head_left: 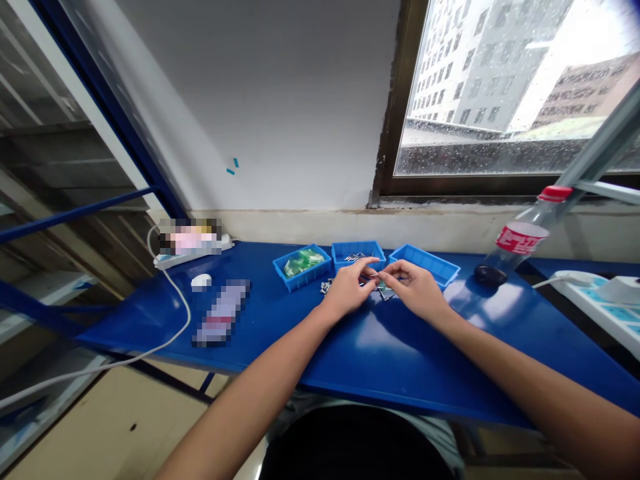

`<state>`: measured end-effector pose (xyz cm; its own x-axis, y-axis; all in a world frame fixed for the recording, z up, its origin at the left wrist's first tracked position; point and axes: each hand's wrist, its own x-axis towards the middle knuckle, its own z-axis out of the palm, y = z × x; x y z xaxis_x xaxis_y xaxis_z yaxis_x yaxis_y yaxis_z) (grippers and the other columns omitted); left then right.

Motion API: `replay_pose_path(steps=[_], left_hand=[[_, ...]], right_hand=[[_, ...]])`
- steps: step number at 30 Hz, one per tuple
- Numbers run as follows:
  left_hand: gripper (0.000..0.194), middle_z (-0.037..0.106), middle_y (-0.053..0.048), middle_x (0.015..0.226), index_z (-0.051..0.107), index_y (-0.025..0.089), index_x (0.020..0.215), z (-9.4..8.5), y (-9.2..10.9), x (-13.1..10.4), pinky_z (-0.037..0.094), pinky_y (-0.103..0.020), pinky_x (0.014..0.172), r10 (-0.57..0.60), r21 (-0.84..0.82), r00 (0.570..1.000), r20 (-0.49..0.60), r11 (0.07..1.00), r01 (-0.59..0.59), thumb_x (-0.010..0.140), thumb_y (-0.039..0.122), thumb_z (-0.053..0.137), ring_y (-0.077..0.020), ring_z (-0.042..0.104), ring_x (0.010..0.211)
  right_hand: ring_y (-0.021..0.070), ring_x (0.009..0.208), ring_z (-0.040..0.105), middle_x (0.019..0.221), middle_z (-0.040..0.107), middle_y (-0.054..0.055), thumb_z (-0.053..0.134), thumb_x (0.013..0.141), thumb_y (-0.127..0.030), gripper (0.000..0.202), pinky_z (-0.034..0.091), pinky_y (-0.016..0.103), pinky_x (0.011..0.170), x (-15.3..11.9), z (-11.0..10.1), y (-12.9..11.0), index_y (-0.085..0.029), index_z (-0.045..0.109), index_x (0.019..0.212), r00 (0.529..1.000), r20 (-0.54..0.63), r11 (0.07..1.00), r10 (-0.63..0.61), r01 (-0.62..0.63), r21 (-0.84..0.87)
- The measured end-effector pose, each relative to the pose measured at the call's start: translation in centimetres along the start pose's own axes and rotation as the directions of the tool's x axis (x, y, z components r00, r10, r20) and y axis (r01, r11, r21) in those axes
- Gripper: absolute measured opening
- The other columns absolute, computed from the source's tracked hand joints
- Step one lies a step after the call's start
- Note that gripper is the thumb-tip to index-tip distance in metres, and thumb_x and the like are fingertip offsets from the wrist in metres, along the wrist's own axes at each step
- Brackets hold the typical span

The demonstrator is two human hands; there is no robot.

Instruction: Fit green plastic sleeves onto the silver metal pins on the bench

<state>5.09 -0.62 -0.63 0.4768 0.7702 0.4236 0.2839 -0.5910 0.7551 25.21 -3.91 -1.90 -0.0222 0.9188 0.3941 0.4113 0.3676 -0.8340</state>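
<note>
My left hand (350,288) is closed in a pinch above the blue table, its fingertips meeting those of the other hand. My right hand (419,288) is pinched too, close beside it. Whatever sits between the fingertips is too small and too covered to name. Just under the fingers lie thin dark and silvery metal pieces (387,292). More small metal parts (326,287) lie left of my left hand. Behind the hands stands a blue bin (358,263) with slim metal pieces in it, partly hidden by my left hand.
A blue bin (305,277) at left holds green bagged items (303,261); another blue bin (425,265) stands at right. A tilted-looking bottle (520,240) with a red cap, a power strip (607,303), a white cable (186,300) and a blurred-out flat object (223,313) lie around.
</note>
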Motion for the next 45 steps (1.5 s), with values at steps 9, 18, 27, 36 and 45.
replay_pose_path(steps=[9, 18, 27, 36, 45], left_hand=[[0.042, 0.081, -0.010, 0.111, 0.066, 0.016, 0.134, -0.2, 0.1, 0.2, 0.062, -0.035, 0.091, -0.070, -0.184, 0.994, -0.079, 0.981, 0.054, 0.094, 0.023, 0.071, -0.0217, 0.077, 0.098], [0.034, 0.082, -0.007, 0.093, 0.074, 0.018, 0.127, -0.4, 0.5, 0.1, 0.063, -0.033, 0.079, -0.114, -0.112, 0.993, -0.009, 0.987, 0.113, 0.098, 0.035, 0.067, -0.0204, 0.077, 0.081], [0.038, 0.083, -0.008, 0.094, 0.083, 0.015, 0.100, -0.1, 0.3, 0.1, 0.065, -0.034, 0.085, -0.185, -0.309, 0.978, 0.093, 0.929, 0.205, 0.100, 0.048, 0.064, -0.0224, 0.080, 0.088], [0.027, 0.083, -0.014, 0.105, 0.079, 0.012, 0.113, -0.3, -0.8, 0.5, 0.065, -0.036, 0.085, -0.307, -0.403, 0.952, -0.009, 0.872, 0.278, 0.091, 0.028, 0.077, -0.0223, 0.080, 0.089], [0.032, 0.080, -0.012, 0.107, 0.071, 0.014, 0.121, -0.3, 0.2, 0.3, 0.066, -0.033, 0.081, -0.205, -0.355, 0.976, -0.070, 0.920, 0.167, 0.093, 0.028, 0.075, -0.0208, 0.080, 0.086]], right_hand=[[0.0253, 0.081, 0.074, 0.093, 0.080, 0.008, 0.065, 0.097, -0.053, 0.033, 0.058, 0.037, 0.070, -0.1, 0.3, -0.3, -0.022, 0.075, 0.096, 0.998, 0.010, 0.988, -0.064, 0.065, -0.139], [0.0226, 0.072, 0.071, 0.081, 0.075, 0.006, 0.070, 0.093, -0.050, 0.028, 0.057, 0.035, 0.064, 0.0, 0.2, -0.2, -0.022, 0.070, 0.094, 1.000, -0.013, 0.998, -0.028, 0.028, -0.049], [0.0228, 0.079, 0.069, 0.091, 0.071, 0.006, 0.068, 0.095, -0.038, 0.016, 0.058, 0.035, 0.066, -0.1, 0.1, 0.0, -0.023, 0.072, 0.097, 0.991, -0.012, 0.984, -0.130, 0.128, -0.124], [0.0254, 0.087, 0.072, 0.096, 0.073, 0.008, 0.067, 0.099, -0.042, 0.019, 0.059, 0.037, 0.067, -0.1, 0.2, -0.1, -0.024, 0.075, 0.099, 0.988, 0.017, 0.981, -0.152, 0.153, -0.119], [0.0253, 0.083, 0.073, 0.099, 0.077, 0.008, 0.066, 0.099, -0.048, 0.026, 0.059, 0.038, 0.067, -0.2, 0.3, -0.2, -0.023, 0.073, 0.102, 0.997, 0.003, 0.994, -0.077, 0.077, -0.080]])
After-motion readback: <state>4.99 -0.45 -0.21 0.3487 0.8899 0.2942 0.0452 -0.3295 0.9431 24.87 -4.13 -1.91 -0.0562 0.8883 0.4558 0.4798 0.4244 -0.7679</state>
